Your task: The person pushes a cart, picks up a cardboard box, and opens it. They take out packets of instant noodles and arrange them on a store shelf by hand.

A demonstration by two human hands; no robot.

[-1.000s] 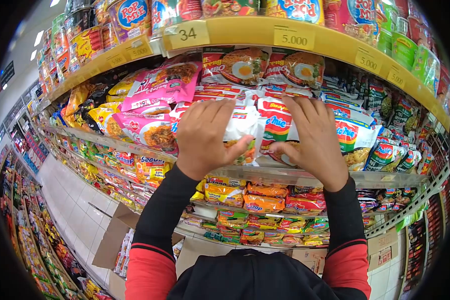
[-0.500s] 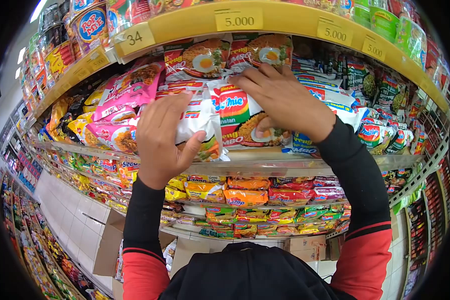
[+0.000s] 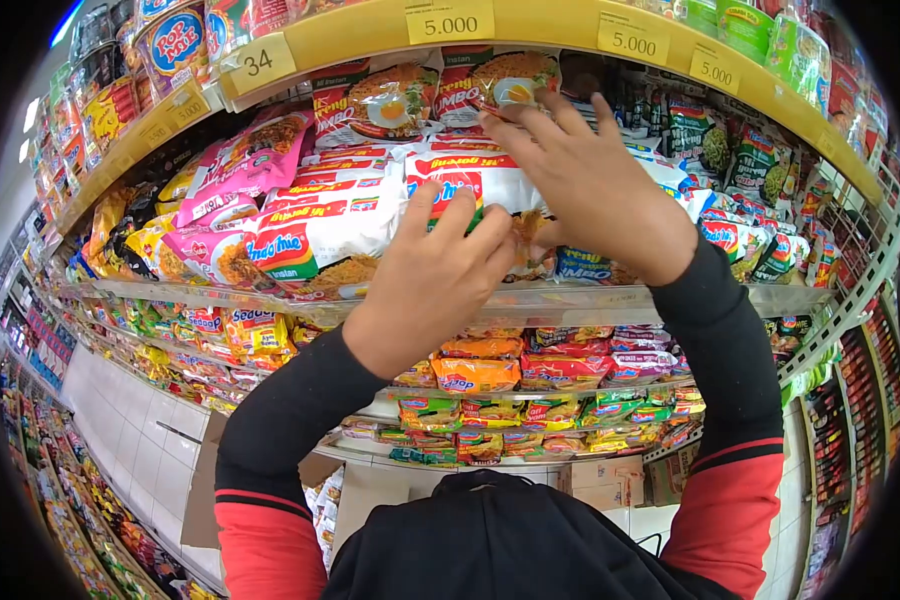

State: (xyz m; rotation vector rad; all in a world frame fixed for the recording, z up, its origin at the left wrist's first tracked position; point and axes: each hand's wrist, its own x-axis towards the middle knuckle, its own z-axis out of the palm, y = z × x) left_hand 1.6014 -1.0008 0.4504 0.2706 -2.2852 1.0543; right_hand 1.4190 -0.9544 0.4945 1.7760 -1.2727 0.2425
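Observation:
A white, red and green instant noodle pack stands at the front of the shelf, partly covered by my hands. My left hand is at its front face, fingers apart and slightly bent. Across the pack's right side lies my right hand, with spread fingers pointing up towards the upright noodle packs behind and the thumb low in front. Neither hand is wrapped round a pack. To the left sits another noodle pack of the same brand, facing outward. Blue-marked packs show under my right wrist.
Pink noodle packs lie further left, and dark green packs stand at the right. A yellow price rail runs overhead below cup noodles. The clear shelf lip edges the front. Cardboard boxes sit on the floor.
My left hand has moved right, from the left pack to the middle one, uncovering the left pack's front. My right hand has shifted slightly right and its fingers are more spread.

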